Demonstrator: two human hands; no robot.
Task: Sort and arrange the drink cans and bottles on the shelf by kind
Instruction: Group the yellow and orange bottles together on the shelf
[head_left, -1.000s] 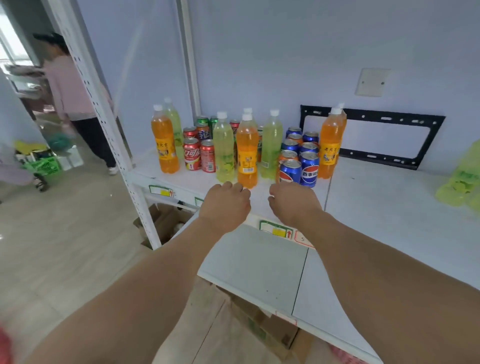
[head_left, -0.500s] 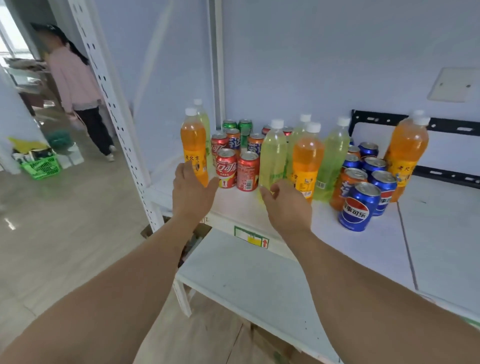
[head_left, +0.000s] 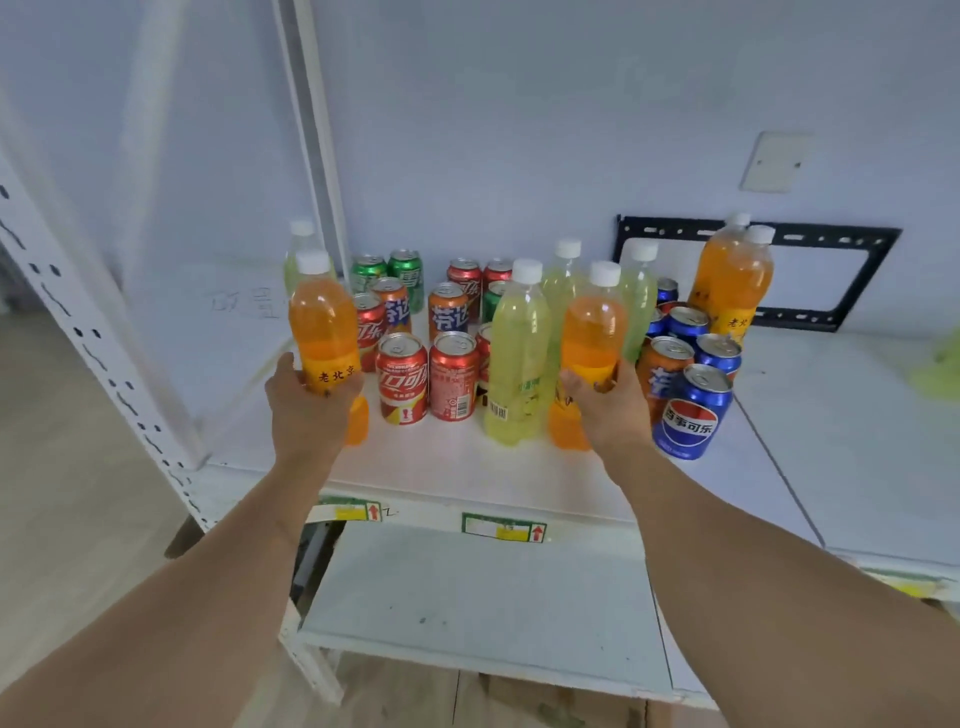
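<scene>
Drink cans and bottles stand mixed on the white shelf, clustered from 10 to 2 o'clock of the hands. Shelf has bare room along its front edge at 6 o'clock and a wide open stretch at 3 o'clock; the upright post and side panel close off 9 o'clock. Two orange bottles already stand together at 2 o'clock, likely the orange group's spot. Left hand has its fingers wrapped round the left orange bottle low on the label, near the left edge. Right hand grips the middle orange bottle, standing between the lime bottle and the Pepsi can. Both probably taken to join like with like. Red Coke cans sit at 12 o'clock between the hands; tight gaps there, so lifting looks safer than sliding.
</scene>
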